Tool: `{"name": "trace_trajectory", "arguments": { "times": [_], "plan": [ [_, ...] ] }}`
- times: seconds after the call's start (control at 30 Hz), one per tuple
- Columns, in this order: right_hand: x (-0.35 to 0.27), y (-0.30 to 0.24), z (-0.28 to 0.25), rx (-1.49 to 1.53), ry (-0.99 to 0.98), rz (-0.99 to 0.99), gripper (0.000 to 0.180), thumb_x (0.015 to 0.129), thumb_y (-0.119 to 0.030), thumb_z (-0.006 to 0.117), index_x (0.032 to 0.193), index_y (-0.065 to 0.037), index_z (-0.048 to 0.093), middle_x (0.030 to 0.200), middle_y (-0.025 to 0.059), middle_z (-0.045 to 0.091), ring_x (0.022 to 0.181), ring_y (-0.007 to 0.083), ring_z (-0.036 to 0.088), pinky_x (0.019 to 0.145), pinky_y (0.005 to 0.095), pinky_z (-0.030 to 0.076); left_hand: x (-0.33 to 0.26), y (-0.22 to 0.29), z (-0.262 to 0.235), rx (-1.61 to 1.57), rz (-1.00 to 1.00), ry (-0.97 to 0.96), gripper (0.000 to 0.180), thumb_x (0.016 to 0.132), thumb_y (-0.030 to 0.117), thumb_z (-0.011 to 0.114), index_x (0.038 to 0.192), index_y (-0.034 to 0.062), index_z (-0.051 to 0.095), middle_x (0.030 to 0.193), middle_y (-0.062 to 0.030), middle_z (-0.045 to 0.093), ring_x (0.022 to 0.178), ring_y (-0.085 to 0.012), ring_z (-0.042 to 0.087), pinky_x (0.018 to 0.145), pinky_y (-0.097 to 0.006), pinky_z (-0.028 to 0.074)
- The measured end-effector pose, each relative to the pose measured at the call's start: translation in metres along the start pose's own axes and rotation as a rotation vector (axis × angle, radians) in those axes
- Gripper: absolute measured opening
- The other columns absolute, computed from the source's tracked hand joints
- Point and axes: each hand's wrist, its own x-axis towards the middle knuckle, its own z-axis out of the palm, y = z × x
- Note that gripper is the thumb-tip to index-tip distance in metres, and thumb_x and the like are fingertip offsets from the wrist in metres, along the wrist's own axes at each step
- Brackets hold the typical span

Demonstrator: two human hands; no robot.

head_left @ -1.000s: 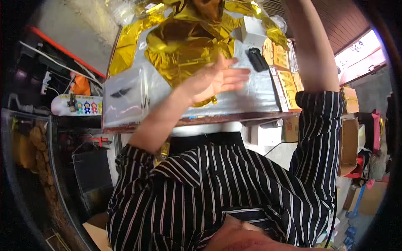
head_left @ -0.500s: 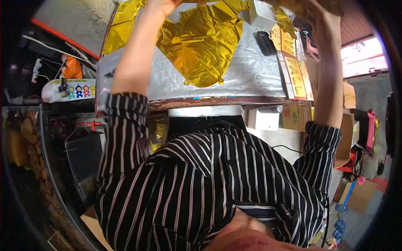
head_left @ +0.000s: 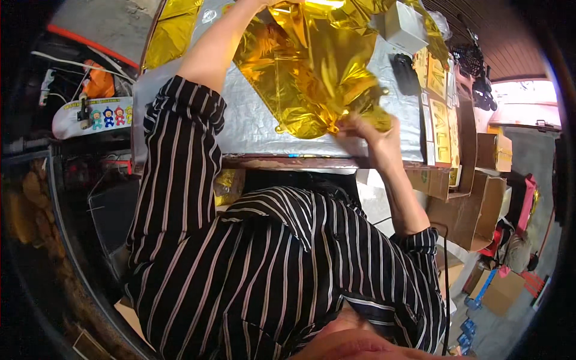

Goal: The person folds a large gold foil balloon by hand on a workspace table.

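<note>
Crinkled gold foil balloon (head_left: 312,66) spread over silver-covered table (head_left: 252,120). Right hand (head_left: 366,129) pinching foil's near edge, fingers closed on it. Left hand (head_left: 270,5) at top rim, grip impossible to tell. Grey box (head_left: 405,27) and yellow rectangular labels (head_left: 441,114) along right side; brown cartons (head_left: 474,198) below.

A crumpled gold foil sheet (head_left: 312,66) is spread over a table covered in silver material (head_left: 252,120). Its near edge is pinched by the right hand (head_left: 366,129). The left hand (head_left: 270,5) is raised at the upper frame edge, against the foil; its grip cannot be made out. A white box (head_left: 405,27) and a black device (head_left: 406,73) are seen beside the foil. Cardboard boxes (head_left: 474,204) are stacked at the right.
</note>
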Motion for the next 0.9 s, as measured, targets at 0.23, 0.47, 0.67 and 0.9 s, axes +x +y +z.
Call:
{"name": "trace_trajectory", "arguments": {
  "times": [0.23, 0.47, 0.67, 0.9],
  "plan": [
    [0.021, 0.016, -0.024, 0.915, -0.361, 0.279, 0.074, 0.098, -0.061, 0.06, 0.135, 0.004, 0.057, 0.128, 0.0294, 0.064, 0.116, 0.0406, 0.067, 0.097, 0.0598, 0.058, -0.039, 0.055, 0.015, -0.282, -0.175, -0.119, 0.046, 0.088, 0.011, 0.083, 0.129, -0.0007, 0.066, 0.097, -0.011, 0.073, 0.08, -0.0173, 0.069, 0.063, -0.034, 0.053],
    [0.045, 0.001, -0.009, 0.204, -0.059, 0.367, 0.028, 0.102, -0.022, 0.067, 0.106, 0.006, 0.067, 0.08, 0.0126, 0.07, 0.061, 0.0203, 0.071, 0.052, 0.0274, 0.057, -0.022, 0.05, 0.021, -0.282, -0.022, -0.141, 0.051, 0.085, 0.011, 0.085, 0.13, -0.0016, 0.065, 0.101, -0.0131, 0.074, 0.081, -0.0176, 0.069, 0.069, -0.036, 0.053],
    [0.058, 0.013, 0.003, 0.019, -0.056, 0.306, 0.015, 0.094, -0.009, 0.076, 0.098, 0.003, 0.067, 0.074, 0.0084, 0.068, 0.054, 0.0132, 0.064, 0.048, 0.0249, 0.052, -0.041, 0.037, 0.026, 0.02, 0.19, 0.238, 0.088, 0.089, 0.014, 0.081, 0.161, 0.008, 0.031, 0.14, -0.0175, 0.063, 0.126, -0.0313, 0.063, 0.101, -0.042, 0.055],
    [0.068, 0.031, -0.013, 0.021, -0.033, 0.224, 0.011, 0.094, -0.005, 0.075, 0.097, 0.003, 0.068, 0.076, 0.0102, 0.069, 0.056, 0.0149, 0.066, 0.048, 0.0253, 0.053, -0.169, 0.031, 0.016, 0.259, 0.314, 0.227, 0.025, 0.094, 0.017, 0.066, 0.106, -0.0051, 0.072, 0.113, -0.0198, 0.073, 0.101, -0.0379, 0.069, 0.089, -0.045, 0.054]
  ]
}}
